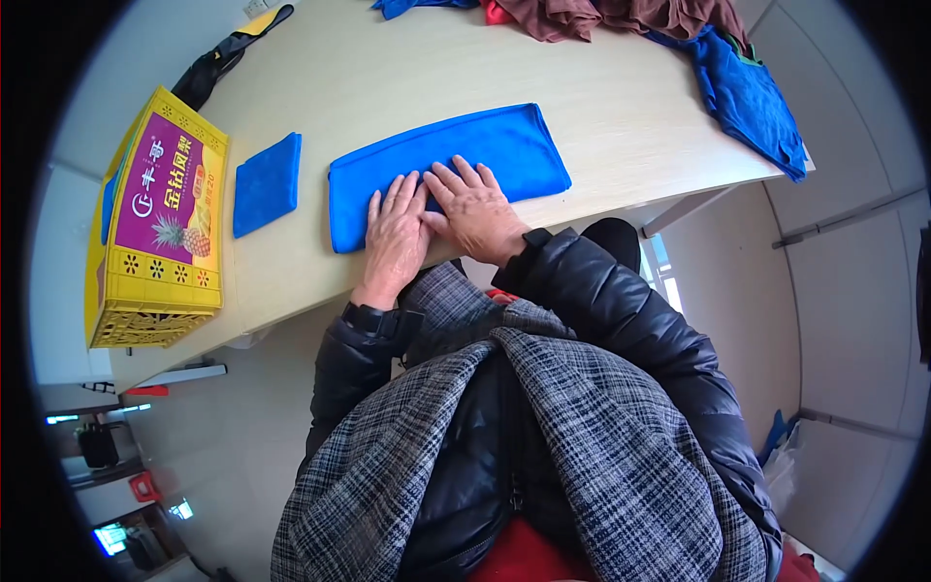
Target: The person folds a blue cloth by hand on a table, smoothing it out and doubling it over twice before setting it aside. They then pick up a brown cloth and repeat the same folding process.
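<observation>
Both hands flat, fingers spread, gripping nothing: left hand (396,233) and right hand (472,209) press side by side on the long folded blue cloth (446,170) at frame centre, close to the table (621,107) near edge; risk judged: uneven pressure could skew the fold or drag the cloth off the edge.

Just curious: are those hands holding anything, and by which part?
Nothing is gripped. The left hand and right hand lie flat, palms down, on the folded blue cloth.
</observation>
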`<state>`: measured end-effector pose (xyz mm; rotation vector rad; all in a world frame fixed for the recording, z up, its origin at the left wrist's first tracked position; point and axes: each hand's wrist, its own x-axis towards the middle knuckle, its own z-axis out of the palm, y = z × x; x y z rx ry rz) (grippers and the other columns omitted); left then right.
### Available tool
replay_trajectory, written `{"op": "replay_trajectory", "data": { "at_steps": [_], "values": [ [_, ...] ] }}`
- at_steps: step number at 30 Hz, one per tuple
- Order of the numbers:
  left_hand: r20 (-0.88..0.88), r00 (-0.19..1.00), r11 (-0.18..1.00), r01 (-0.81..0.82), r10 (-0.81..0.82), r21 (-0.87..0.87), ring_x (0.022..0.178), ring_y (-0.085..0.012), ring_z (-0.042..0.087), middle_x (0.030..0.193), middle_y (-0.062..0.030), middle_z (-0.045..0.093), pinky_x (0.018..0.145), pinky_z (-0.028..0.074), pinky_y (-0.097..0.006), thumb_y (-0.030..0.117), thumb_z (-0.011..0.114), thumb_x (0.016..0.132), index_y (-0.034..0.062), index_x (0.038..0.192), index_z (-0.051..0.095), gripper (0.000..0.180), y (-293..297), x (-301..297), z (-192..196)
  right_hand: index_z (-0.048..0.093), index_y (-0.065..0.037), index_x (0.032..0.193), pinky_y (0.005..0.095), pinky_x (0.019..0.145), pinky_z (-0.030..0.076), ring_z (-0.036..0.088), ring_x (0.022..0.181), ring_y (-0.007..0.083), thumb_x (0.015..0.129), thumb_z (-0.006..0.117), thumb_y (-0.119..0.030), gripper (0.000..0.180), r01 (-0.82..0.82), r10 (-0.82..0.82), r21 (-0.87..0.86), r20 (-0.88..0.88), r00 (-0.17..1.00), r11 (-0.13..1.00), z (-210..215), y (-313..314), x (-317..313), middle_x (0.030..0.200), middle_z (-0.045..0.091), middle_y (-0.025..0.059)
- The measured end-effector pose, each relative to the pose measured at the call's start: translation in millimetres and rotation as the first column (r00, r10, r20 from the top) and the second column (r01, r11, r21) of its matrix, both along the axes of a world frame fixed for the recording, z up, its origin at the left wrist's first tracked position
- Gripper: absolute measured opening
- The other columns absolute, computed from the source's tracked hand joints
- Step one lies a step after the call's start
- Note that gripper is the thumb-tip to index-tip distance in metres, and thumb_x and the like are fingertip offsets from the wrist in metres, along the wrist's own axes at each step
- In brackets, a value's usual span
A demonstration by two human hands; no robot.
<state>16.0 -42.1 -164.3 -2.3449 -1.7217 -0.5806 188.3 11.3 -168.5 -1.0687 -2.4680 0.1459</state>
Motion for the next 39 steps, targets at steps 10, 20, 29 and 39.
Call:
{"op": "replay_trajectory", "data": {
  "at_steps": [10, 20, 29, 39],
  "values": [
    [-0.063, 0.984, 0.968, -0.173, 0.164, -0.182, 0.149, -0.0325, 0.028, 0.161, -0.0115, 0.031, 0.121, 0.018, -0.052, 0.039, 0.043, 0.104, 0.0149, 0.153, 0.04, 0.054, -18.3, -35.0, -5.2, 0.041, -0.011, 0.152, 0.0543, 0.12, 0.021, 0.026, 0.149, 0.0353, 0.101, 0.048, -0.045, 0.062, 0.236, -0.236, 0.02, 0.138, 0.962, 0.972, -8.0, 20.8, 79.6, 0.159, 0.036, 0.0121],
    [-0.139, 0.951, 0.932, -0.3, 0.276, -0.201, 0.147, -0.0314, 0.032, 0.157, -0.0149, 0.039, 0.121, 0.019, -0.052, 0.042, 0.044, 0.104, 0.013, 0.149, 0.046, 0.054, -2.0, -53.0, 19.7, 0.035, -0.012, 0.155, 0.0556, 0.12, 0.019, 0.023, 0.15, 0.037, 0.103, 0.043, -0.048, 0.064, 0.309, -0.288, -0.015, 0.321, 0.902, 0.951, 18.4, 48.3, 80.6, 0.162, 0.031, 0.0125],
    [-0.156, 0.988, 0.971, -0.057, 0.02, -0.233, 0.15, -0.0312, 0.026, 0.161, -0.01, 0.033, 0.12, 0.018, -0.056, 0.046, 0.042, 0.104, 0.0183, 0.154, 0.038, 0.057, 63.3, -32.3, -4.4, 0.033, -0.015, 0.156, 0.0569, 0.12, 0.018, 0.02, 0.152, 0.036, 0.101, 0.04, -0.055, 0.069, 0.16, -0.12, -0.105, 0.311, 0.943, 0.982, 3.9, 71.0, 23.5, 0.163, 0.028, 0.0117],
    [-0.051, 0.969, 0.943, -0.248, 0.242, -0.221, 0.149, -0.0363, 0.025, 0.161, -0.0105, 0.031, 0.117, 0.018, -0.064, 0.057, 0.039, 0.102, 0.0223, 0.155, 0.036, 0.063, 41.8, -72.2, -19.9, 0.032, -0.015, 0.157, 0.0555, 0.121, 0.019, 0.019, 0.152, 0.0344, 0.102, 0.04, -0.057, 0.07, 0.25, -0.19, -0.139, 0.343, 0.92, 0.958, 2.9, 73.2, 68.7, 0.165, 0.025, 0.0113]
  ]
}}
